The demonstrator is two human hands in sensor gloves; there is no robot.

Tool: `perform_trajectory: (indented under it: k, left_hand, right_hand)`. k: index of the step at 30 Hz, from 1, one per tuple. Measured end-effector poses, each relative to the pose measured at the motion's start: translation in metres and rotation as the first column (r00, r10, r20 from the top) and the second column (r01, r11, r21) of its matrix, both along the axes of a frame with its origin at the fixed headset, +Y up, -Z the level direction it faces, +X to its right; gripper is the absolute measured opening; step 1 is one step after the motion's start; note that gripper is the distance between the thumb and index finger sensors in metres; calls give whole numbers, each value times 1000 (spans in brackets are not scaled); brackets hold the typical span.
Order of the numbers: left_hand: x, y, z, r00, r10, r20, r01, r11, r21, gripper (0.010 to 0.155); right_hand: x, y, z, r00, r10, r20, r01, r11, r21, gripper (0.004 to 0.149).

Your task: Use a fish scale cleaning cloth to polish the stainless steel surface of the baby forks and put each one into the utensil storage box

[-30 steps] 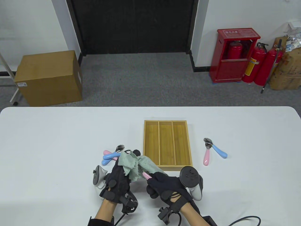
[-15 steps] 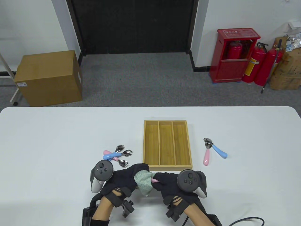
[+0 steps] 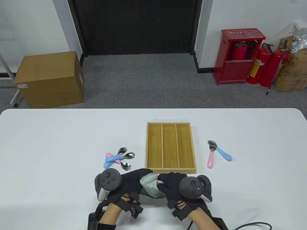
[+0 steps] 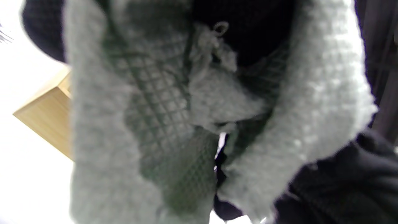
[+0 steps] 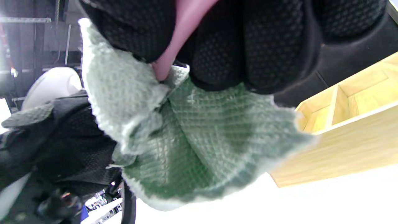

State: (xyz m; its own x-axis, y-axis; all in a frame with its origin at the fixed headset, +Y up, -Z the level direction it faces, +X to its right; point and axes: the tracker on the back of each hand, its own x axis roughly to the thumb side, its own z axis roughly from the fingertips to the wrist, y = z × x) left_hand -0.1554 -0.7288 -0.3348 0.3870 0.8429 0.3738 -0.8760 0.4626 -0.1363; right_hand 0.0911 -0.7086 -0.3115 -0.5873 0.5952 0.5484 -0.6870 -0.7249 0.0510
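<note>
On table: 5 loose forks [image 3: 119, 158] | 1 box [image 3: 170, 147] | left fingers [image 3: 138, 173] clamp cloth [image 3: 150, 188] | right fingers [image 3: 168, 178] clamp pink fork [image 3: 159, 182]

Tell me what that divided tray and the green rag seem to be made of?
The tray looks like bamboo or light wood: honey-yellow with visible grain and a smooth finish. The green rag in both hands seems a soft woven, possibly microfibre, cloth: a scale-like grid texture with fuzzy pale edges.

The pale green cleaning cloth [image 5: 186, 149] was a soft woven fabric with a raised grid texture and fuzzy edges. The wooden three-compartment storage box [image 3: 170, 146] showed matt grain. The loose baby forks [image 3: 118, 158] had glossy steel heads and smooth plastic handles.
</note>
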Motion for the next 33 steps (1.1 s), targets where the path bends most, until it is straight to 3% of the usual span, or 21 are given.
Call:
perform_trajectory:
  k: [5,9,11,14,17,20,24,29,33]
  left_hand:
    - [-5,-4,0,982,178,-69,-180,983,-34,45]
    - [-4,-7,3,934,331,-138,-338,941,-30,44]
    - [-4,-7,4,911,387,-141,-393,920,-17,44]
    - [-5,-7,2,901,428,-68,-430,902,-31,45]
    - [-7,2,2,947,320,-17,-320,948,10,45]
    - [-4,12,4,992,118,49,-121,992,44,46]
    - [8,12,5,988,-83,128,78,996,40,48]
    - [14,3,4,979,-100,176,102,995,-3,50]
    - [11,2,3,995,-32,91,32,999,1,48]
  right_hand:
    - [1,-8,-3,989,-150,5,150,978,-146,44]
    - [-3,-18,-3,966,-260,0,249,923,-293,45]
    - [-5,-18,-2,960,-278,-20,257,911,-323,46]
    - [-7,-12,-1,971,-237,-33,219,937,-273,46]
    - [-5,-10,0,980,-193,-37,179,953,-243,46]
    - [-2,-11,-3,982,-185,-35,171,955,-242,45]
    - [3,-10,-5,996,-81,-42,72,983,-170,44]
    - [6,-7,-5,997,-47,-55,41,994,-102,44]
    - [5,-6,-5,998,-55,-42,53,997,-64,44]
